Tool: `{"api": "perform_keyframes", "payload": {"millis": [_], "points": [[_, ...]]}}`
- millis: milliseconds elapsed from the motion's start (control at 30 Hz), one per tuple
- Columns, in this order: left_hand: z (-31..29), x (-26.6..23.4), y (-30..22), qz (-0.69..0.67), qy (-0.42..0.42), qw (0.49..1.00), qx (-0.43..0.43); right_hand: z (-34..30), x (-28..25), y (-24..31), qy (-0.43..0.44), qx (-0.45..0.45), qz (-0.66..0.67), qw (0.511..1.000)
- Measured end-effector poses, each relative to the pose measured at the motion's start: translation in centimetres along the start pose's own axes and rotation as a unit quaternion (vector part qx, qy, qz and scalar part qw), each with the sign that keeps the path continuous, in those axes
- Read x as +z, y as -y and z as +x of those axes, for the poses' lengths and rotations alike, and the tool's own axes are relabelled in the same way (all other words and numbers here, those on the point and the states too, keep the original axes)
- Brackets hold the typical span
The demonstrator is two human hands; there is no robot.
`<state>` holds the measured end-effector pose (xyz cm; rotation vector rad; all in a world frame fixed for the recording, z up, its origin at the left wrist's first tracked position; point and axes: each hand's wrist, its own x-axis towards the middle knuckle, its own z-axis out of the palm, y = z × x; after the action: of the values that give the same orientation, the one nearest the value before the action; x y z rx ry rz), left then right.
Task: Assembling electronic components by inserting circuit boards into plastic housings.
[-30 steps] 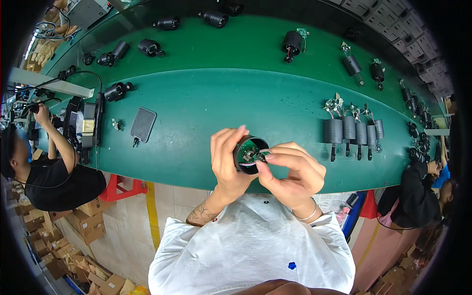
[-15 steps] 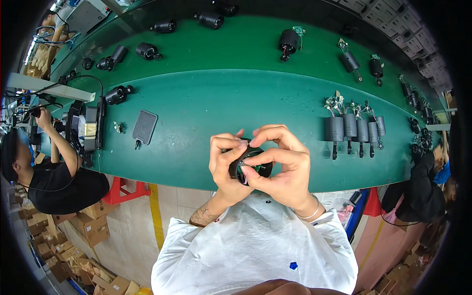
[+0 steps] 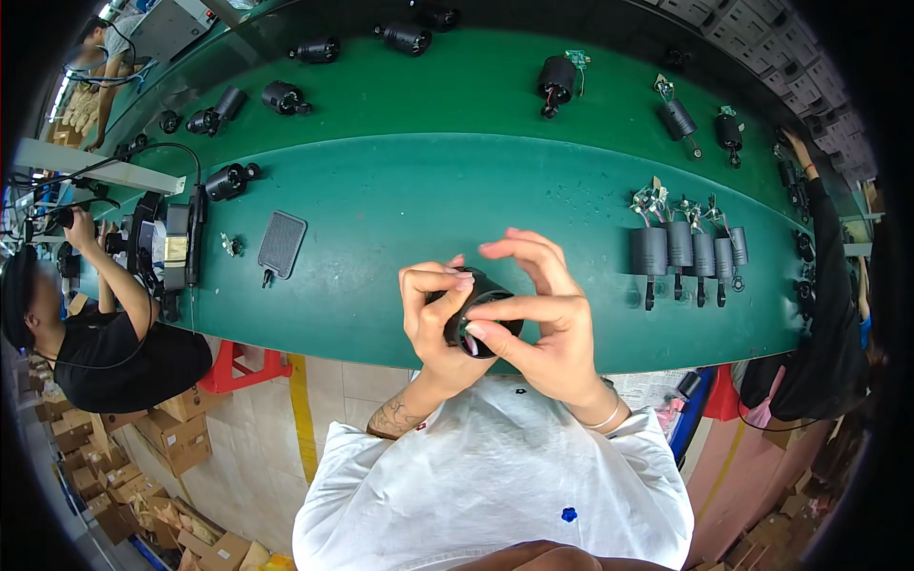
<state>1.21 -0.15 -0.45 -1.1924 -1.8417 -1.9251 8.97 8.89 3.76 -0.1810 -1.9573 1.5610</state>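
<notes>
Above the near edge of the bench I hold a black cylindrical housing [image 3: 487, 289], its round opening tilted up toward me. My left hand [image 3: 433, 328] is wrapped round its left side, fingertips on the rim. At the opening, the thumb and index finger of my right hand [image 3: 560, 338] are pinched close together, and whatever sits between them is too small to make out. The other right fingers are raised off the housing. A bit of green shows inside the opening, mostly hidden by my fingers.
Several dark housings with wired circuit boards [image 3: 703, 249] stand in a row on the right of the green bench [image 3: 400, 209]. Left lie a grey mesh-faced panel [image 3: 282, 246] and a small circuit board [image 3: 230, 245]. More housings [image 3: 557, 81] dot the far strip. Co-workers sit at both sides.
My right middle finger and those beside it have lifted away from the housing's rim. At the far right, a co-worker's arm now reaches forward to the housings there.
</notes>
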Motion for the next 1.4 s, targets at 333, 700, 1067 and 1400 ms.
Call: {"api": "perform_keyframes", "payload": {"millis": [333,700,1067,1400], "points": [[-0.1,-0.3,0.3,0.096,0.017,0.993,0.067,-0.2,0.6,-0.7,0.0,0.24,0.359,0.902],[-0.2,-0.1,0.3,0.041,0.015,0.999,0.027,-0.7,1.1,-0.3,-0.033,0.223,0.331,0.916],[-0.2,-0.6,0.4,-0.004,0.025,1.0,-0.013,-0.4,0.7,-0.5,0.004,0.213,0.316,0.925],[0.0,-0.9,1.7,0.126,0.068,0.989,-0.04,-0.3,1.4,-4.6,-0.033,0.235,0.31,0.921]]}}
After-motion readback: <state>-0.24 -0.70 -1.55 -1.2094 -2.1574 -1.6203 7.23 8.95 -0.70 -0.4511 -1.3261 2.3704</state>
